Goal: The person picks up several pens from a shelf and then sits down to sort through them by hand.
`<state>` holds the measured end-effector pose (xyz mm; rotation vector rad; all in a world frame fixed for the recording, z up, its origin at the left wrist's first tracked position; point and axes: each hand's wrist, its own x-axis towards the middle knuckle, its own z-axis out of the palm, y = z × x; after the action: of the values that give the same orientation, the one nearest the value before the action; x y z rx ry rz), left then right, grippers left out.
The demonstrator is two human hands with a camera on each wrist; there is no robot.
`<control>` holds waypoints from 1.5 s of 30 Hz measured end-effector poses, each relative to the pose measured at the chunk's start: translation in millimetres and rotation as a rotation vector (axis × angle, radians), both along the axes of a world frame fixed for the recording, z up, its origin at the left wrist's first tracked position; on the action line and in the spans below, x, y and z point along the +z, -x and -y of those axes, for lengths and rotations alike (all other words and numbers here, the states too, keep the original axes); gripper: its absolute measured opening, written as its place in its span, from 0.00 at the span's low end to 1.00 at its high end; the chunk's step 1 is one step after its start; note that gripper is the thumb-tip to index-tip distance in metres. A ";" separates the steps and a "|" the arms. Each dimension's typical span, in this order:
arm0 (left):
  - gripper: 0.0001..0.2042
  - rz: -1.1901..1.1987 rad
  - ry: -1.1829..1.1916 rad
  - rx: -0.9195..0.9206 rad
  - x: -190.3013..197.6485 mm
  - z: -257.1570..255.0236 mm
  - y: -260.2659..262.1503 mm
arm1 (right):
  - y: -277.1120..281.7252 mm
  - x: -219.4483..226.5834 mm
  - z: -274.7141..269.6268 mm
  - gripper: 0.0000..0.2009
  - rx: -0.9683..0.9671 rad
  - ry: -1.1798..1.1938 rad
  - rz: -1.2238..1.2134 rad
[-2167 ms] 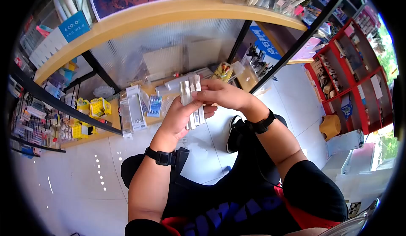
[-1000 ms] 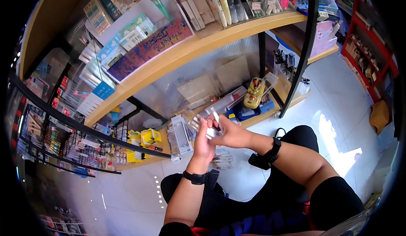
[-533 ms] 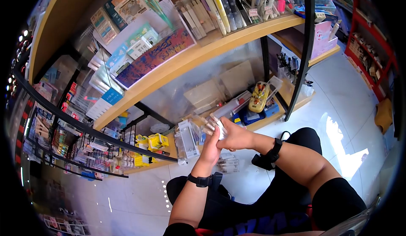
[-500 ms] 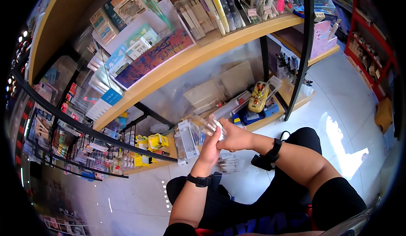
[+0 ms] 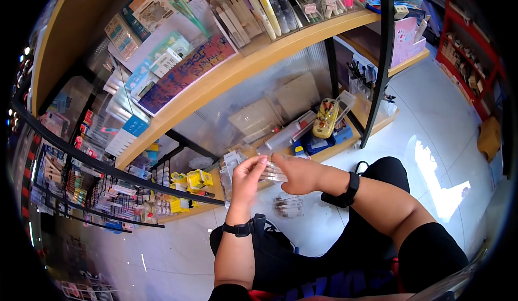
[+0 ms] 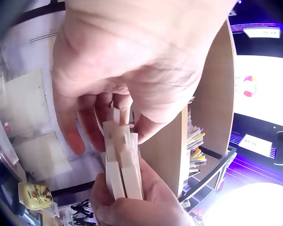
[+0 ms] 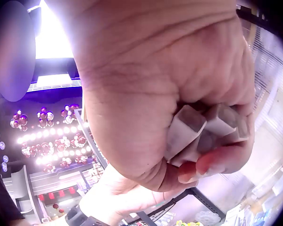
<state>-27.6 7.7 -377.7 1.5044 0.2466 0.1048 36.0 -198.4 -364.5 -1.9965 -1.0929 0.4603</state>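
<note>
**Little White Boxes Held Between Two Hands**

While the person crouches by the shop shelves, a bunch of slim white boxes [image 5: 274, 172] sits between both hands, out in front of the low wooden shelf [image 5: 329, 149]. The right hand [image 5: 301, 172] wraps around the bunch. In the right wrist view its fingers [image 7: 217, 162] curl tight over the box ends [image 7: 198, 129]. The left hand [image 5: 247, 176] comes in from the other side. In the left wrist view its fingers [image 6: 92, 120] bend down and touch the top of the boxes [image 6: 120, 162], and the thumb presses one side.

It looks like the boxes are being squared up or sorted in the hands. I think the next move needs a soft pinch on just one box, with the right hand keeping the others still so none slip out.

More of the same packs [image 5: 288, 205] lie on the white floor [image 5: 442, 128] just below the hands. On the low shelf, a clear box [image 5: 231, 167] stands upright next to the left hand; what is inside is too blurry to tell. A yellow pencil case [image 5: 326, 118] and a blue tray [image 5: 321, 142] sit farther right. On the shelf above [image 5: 253, 58], clear holders are full of pens [image 5: 259, 1] and flat packs [image 5: 186, 72].
</note>
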 end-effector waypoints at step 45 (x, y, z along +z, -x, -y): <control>0.15 0.799 -1.475 0.060 339.1 48.6 -199.9 | -22.8 -18.0 -0.5 0.27 0.071 -0.094 0.001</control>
<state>172.3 -41.0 -38.6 2.7213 -0.5818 1.0952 58.8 -197.9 -382.5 -1.8810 -1.1674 0.4367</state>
